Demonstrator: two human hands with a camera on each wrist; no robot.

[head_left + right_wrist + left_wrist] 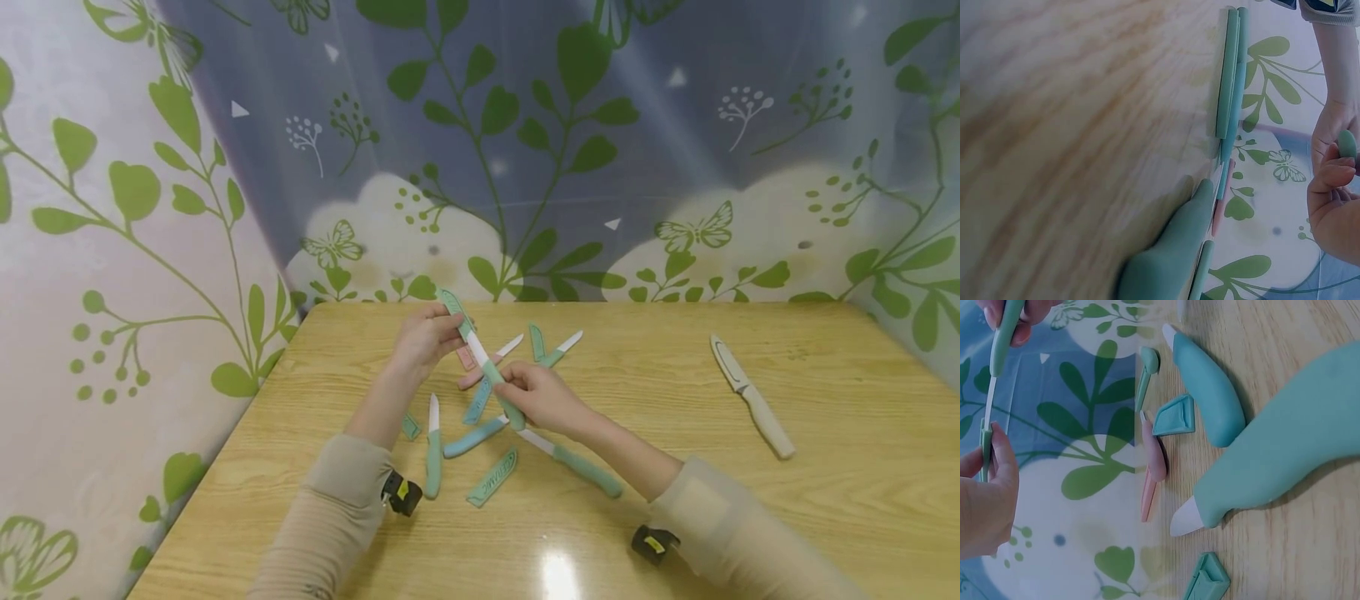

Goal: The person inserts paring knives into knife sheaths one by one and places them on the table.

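Over the table my left hand (422,343) pinches a green knife sheath (453,307). My right hand (546,398) grips the green handle (513,413) of a paring knife with a white blade (477,350). The blade points away from me, and its tip end runs into the mouth of the sheath, as the left wrist view also shows. Part of the white blade is bare between the two hands. Below them lie a blue knife (472,440) and a blue sheath (477,403), with a pink knife (471,382) and pink sheath (467,358) behind.
Green knives lie at left (433,463), near right (588,472) and back (551,359). Green sheaths rest in front (493,478), at left (410,427) and at back (537,342). A cream knife (765,421) lies far right, its blade covered. Patterned curtains border the wooden table (660,533).
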